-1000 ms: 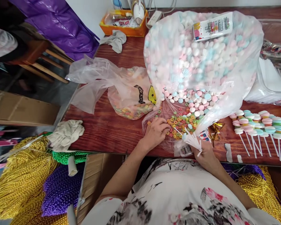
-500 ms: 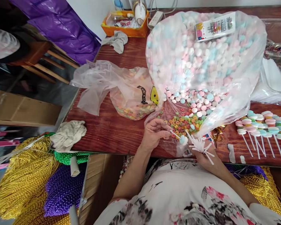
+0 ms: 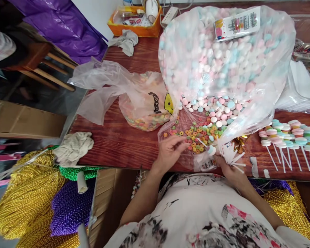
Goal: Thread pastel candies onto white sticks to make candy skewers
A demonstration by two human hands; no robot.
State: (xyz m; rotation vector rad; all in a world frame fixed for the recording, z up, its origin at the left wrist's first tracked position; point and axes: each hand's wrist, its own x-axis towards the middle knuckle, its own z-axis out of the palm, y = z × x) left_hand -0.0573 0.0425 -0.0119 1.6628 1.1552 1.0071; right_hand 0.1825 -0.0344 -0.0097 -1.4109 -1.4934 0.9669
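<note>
My right hand (image 3: 229, 170) is closed around a fanned bunch of white sticks (image 3: 231, 155). At its fingertips is one more stick, tilted up to the left, with blue and white candies (image 3: 211, 150) on its lower end. My left hand (image 3: 169, 153) hovers at the left edge of a pile of small ring candies (image 3: 196, 137), thumb and forefinger slightly apart with nothing visible between them. Behind the rings lie pastel button candies (image 3: 223, 112), spilling from a large clear bag (image 3: 222, 62).
Finished candy sticks (image 3: 289, 136) lie at the right. A smaller bag of rings (image 3: 144, 103) sits left of the large bag. Cloths (image 3: 73, 148), an orange box (image 3: 134, 29) and white packaging (image 3: 299, 86) are also on the table (image 3: 113, 148). Gold beads (image 3: 23, 196) hang beside it.
My left hand has let go of the candy stick and moved down a little toward the rings. The stick is now at my right hand, whose bunch has turned rightward. The view has shifted slightly.
</note>
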